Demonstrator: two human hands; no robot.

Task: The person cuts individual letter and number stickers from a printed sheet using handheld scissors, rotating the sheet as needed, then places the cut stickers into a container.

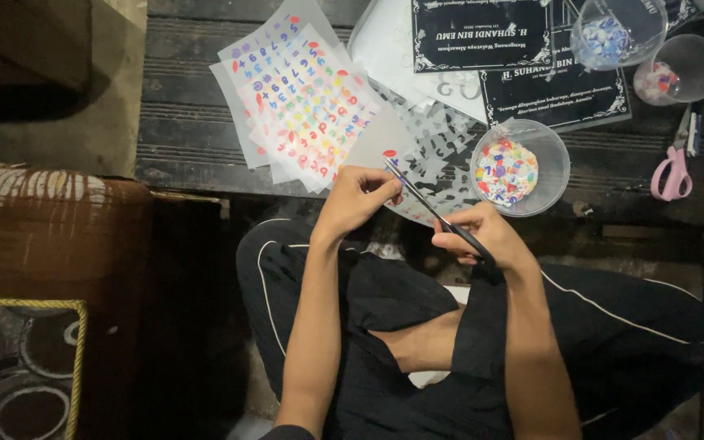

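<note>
- Hard to see much at the bottom: both forearms run out of the shot, and the lap is just dark trousers with a pale stripe. The room is dim, so the floor under the surface [189, 138] is basically black.
- The little piece being cut [390, 155] is tiny. I can make out a red bit and a blue bit at the blade tips, but not what shape it is.
- Left hand [358, 198]: fingers curled in tight, pinching that small piece right at the near edge of the surface.
- Right hand [482, 235]: fingers wrapped closed around the dark handles of the scissors [433, 210], which hide most of the grip. Blades angle up-left toward the left hand and look nearly shut, tips touching the piece.
- Just beside the right hand sits a clear round tub [520, 167] full of colourful cut-outs.
- Sheets of colourful stickers [303, 98] are fanned out above the left hand, with used-up sheets next to them.
- Pink scissors [674, 167] lie far right; two more clear cups up top are partly cut off.
</note>
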